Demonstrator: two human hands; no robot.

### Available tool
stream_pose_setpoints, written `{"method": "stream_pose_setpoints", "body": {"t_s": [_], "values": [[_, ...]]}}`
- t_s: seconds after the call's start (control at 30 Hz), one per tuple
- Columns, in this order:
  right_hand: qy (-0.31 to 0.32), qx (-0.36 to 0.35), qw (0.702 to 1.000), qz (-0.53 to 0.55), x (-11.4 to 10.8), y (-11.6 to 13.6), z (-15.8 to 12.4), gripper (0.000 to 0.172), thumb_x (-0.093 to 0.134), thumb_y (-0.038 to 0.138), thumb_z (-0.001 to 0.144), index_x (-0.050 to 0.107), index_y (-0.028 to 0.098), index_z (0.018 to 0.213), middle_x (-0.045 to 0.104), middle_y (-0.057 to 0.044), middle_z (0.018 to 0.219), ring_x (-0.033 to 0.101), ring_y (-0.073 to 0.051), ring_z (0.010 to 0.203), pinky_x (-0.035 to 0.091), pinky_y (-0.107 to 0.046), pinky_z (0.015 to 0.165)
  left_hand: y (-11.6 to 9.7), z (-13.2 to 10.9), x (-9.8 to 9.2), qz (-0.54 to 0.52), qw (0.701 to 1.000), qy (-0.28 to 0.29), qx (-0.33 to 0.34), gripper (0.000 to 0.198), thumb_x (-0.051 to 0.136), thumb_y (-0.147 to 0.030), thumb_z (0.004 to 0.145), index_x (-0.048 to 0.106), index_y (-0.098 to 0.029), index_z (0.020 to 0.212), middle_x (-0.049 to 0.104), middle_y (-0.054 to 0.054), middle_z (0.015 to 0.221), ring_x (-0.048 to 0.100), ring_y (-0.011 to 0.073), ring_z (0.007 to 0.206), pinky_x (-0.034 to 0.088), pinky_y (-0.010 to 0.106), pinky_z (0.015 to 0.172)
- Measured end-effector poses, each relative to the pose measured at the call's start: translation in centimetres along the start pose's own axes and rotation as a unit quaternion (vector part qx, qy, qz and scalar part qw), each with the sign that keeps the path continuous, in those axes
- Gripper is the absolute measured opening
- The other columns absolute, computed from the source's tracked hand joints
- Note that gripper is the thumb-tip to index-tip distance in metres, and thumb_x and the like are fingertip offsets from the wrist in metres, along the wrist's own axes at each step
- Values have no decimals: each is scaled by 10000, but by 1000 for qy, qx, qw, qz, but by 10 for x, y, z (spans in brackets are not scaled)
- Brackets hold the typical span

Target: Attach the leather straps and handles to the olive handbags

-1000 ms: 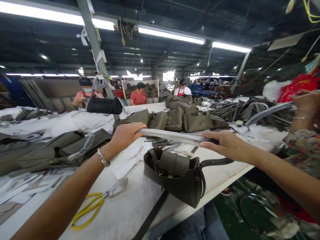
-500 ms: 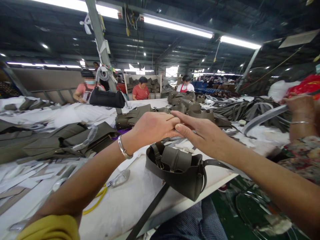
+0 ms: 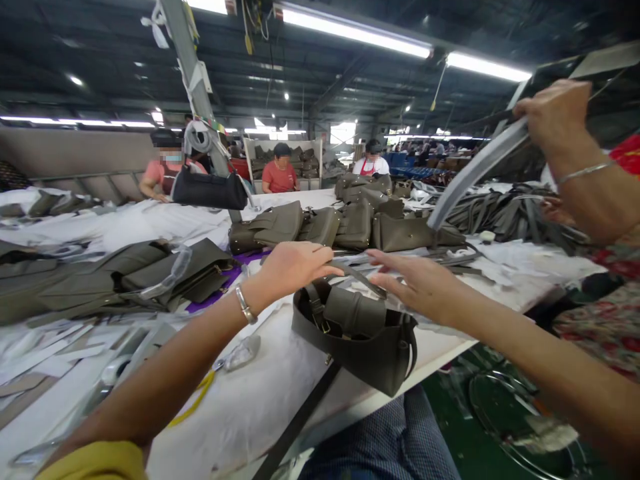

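My left hand [image 3: 293, 267] and my right hand [image 3: 423, 283] hover just above an olive-grey leather handbag [image 3: 357, 337] that lies at the near edge of the white table [image 3: 260, 407]. A thin olive strap [image 3: 357, 277] runs between the two hands. The left fingers pinch its left end, and the right hand closes over its right end. A silver bangle sits on my left wrist. The bag's own dark strap hangs over the table edge toward my lap.
Yellow-handled scissors [image 3: 200, 390] lie left of the bag. Piles of olive bags [image 3: 350, 227] and flat leather pieces [image 3: 125, 280] cover the table behind. At the right, a co-worker's raised hand [image 3: 555, 110] holds a long grey strap [image 3: 470, 177]. Other people sit at the far side.
My hands, joined over the bag half a second ago, have drawn apart with a thin strap between them. The co-worker's hand has lifted the grey strap high.
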State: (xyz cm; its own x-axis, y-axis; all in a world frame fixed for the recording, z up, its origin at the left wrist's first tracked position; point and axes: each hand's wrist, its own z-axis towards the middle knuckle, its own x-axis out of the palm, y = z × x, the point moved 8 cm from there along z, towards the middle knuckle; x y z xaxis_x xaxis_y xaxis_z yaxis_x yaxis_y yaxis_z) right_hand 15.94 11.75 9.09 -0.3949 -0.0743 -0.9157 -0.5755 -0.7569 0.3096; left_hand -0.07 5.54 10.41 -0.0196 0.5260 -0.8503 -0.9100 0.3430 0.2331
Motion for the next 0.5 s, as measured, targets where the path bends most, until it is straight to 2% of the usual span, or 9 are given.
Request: {"method": "stream_pose_setpoints", "body": {"t_s": [0.07, 0.13, 0.2, 0.27, 0.3, 0.33, 0.43, 0.5], "values": [[21, -32, 992, 122, 3, 27, 8, 469, 456, 470, 951, 583, 199, 1313, 724, -80, 949, 652, -205, 750, 457, -291, 647, -11, 10, -3, -55, 998, -21, 21, 503, 401, -605, 939, 649, -168, 909, 693, 54, 815, 660, 202, 768, 413, 267, 608], [65, -35, 965, 253, 11, 36, 12, 412, 481, 487, 944, 631, 201, 1201, 664, -7, 723, 551, -123, 537, 400, -236, 513, -11, 11, -4, -149, 987, -47, 23, 477, 484, -609, 905, 664, -180, 1012, 715, 67, 940, 672, 215, 886, 471, 282, 718], [66, 5, 933, 354, 19, 21, 11, 375, 553, 524, 902, 662, 182, 1010, 553, 40, 588, 432, -82, 446, 312, -209, 428, 4, 1, 3, -235, 969, -73, -27, 459, 542, -564, 900, 630, -206, 1173, 696, 78, 1128, 646, 226, 1054, 484, 312, 869], [30, 61, 901, 428, 30, -6, 6, 376, 612, 544, 861, 624, 170, 824, 498, 51, 556, 395, -68, 448, 290, -200, 417, 23, -16, 19, -253, 959, -77, -99, 481, 577, -518, 899, 574, -222, 1279, 650, 91, 1253, 596, 242, 1169, 461, 359, 963], [16, 86, 884, 460, 37, -19, 2, 387, 629, 546, 850, 595, 169, 771, 509, 45, 568, 411, -67, 465, 312, -197, 432, 27, -24, 29, -240, 963, -56, -110, 466, 594, -494, 896, 575, -227, 1277, 647, 91, 1263, 590, 247, 1178, 444, 384, 993], [10, 105, 867, 487, 45, -28, -2, 389, 645, 542, 841, 579, 169, 755, 537, 33, 598, 445, -72, 495, 348, -196, 459, 25, -30, 41, -220, 971, -20, -92, 425, 620, -468, 887, 598, -232, 1240, 662, 83, 1240, 599, 247, 1163, 415, 409, 1025], [0, 120, 838, 533, 65, -37, -8, 351, 679, 508, 827, 595, 168, 850, 619, -1, 717, 520, -92, 586, 412, -209, 534, -5, -41, 78, -167, 975, 127, 68, 248, 704, -327, 847, 667, -244, 1078, 717, 43, 1107, 630, 226, 1096, 276, 460, 1124], [-12, 108, 835, 540, 69, -34, -9, 342, 683, 485, 831, 593, 178, 951, 636, -2, 771, 524, -96, 600, 405, -216, 533, -18, -41, 90, -132, 966, 175, 139, 162, 720, -241, 828, 688, -236, 987, 735, 36, 1000, 642, 220, 1051, 251, 464, 1128]]}}
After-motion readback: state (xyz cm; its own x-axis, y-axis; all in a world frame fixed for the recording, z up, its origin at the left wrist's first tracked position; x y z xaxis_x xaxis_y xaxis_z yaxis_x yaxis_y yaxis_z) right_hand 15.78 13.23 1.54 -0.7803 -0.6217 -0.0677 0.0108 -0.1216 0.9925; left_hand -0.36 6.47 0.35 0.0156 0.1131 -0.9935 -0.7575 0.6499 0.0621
